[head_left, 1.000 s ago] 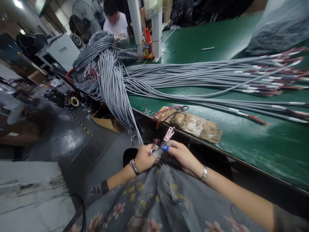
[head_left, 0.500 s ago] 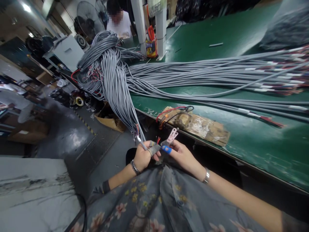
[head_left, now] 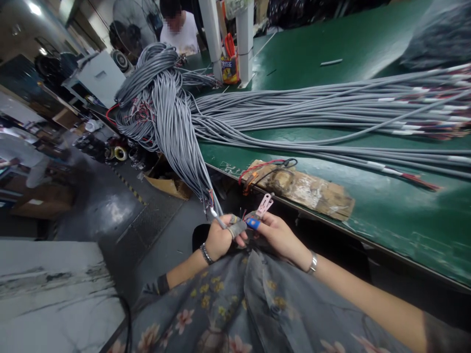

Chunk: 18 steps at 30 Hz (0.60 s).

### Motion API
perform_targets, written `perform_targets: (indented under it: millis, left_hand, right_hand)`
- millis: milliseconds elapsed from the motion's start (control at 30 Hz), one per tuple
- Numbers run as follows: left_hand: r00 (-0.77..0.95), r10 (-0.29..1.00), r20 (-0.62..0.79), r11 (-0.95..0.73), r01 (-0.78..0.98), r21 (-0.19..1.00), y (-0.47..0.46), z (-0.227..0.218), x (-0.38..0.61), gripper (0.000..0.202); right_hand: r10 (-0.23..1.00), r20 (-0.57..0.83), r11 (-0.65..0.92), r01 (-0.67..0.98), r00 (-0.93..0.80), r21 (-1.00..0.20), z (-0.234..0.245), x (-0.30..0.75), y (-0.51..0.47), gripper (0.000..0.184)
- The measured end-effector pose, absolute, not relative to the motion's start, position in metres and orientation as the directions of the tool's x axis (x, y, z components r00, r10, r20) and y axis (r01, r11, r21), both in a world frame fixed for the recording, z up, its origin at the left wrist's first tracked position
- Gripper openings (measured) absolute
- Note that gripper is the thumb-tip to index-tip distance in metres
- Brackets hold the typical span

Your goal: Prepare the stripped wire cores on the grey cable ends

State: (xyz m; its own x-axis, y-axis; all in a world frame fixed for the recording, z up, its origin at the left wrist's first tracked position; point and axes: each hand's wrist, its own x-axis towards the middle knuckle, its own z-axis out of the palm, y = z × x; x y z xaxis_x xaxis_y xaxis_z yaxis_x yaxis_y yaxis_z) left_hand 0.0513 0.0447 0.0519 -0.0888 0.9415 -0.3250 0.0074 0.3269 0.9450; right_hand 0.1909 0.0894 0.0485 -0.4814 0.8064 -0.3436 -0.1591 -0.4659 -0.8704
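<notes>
My left hand (head_left: 221, 236), tape wrapped round its thumb and finger, is closed on the end of a grey cable (head_left: 222, 223). Thin coloured wires (head_left: 243, 214) poke up at its fingertips. My right hand (head_left: 275, 231) has blue tape on the thumb and pinches a small pink slotted tool (head_left: 264, 205). The tool's exact kind is unclear, and its lower end is hidden by the fingers. Both hands' fingertips meet, or nearly so, in front of my lap. The held cable runs beside a thick hanging bundle of grey cables (head_left: 176, 117).
More grey cables with white sleeves and bare coloured wires (head_left: 419, 181) lie along the green bench (head_left: 294, 59). A worn wooden block (head_left: 309, 191) with a red and black lead sits at the bench edge. Beyond the white post (head_left: 245, 44), another person (head_left: 180, 29) sits.
My hands hold almost the same pose, fingertips still together. The thin wires at them show slightly differently. The view has shifted a little.
</notes>
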Motion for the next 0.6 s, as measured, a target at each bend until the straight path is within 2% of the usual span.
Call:
perform_targets:
  millis: [333,600]
  left_hand:
    - [-0.147,0.921,-0.362,0.355,-0.071,0.932,0.0468,0.0521,0.0518,0.034]
    - [-0.093,0.947,-0.308,0.315,0.064,0.947,0.0435,0.0531,0.0502,0.034]
  right_hand:
    - [0.802,-0.354,-0.467,-0.136,-0.48,-0.874,0.0496,0.1945,0.0877,0.039]
    - [0.798,-0.327,-0.446,-0.132,-0.506,-0.885,0.0532,0.191,0.0894,0.042]
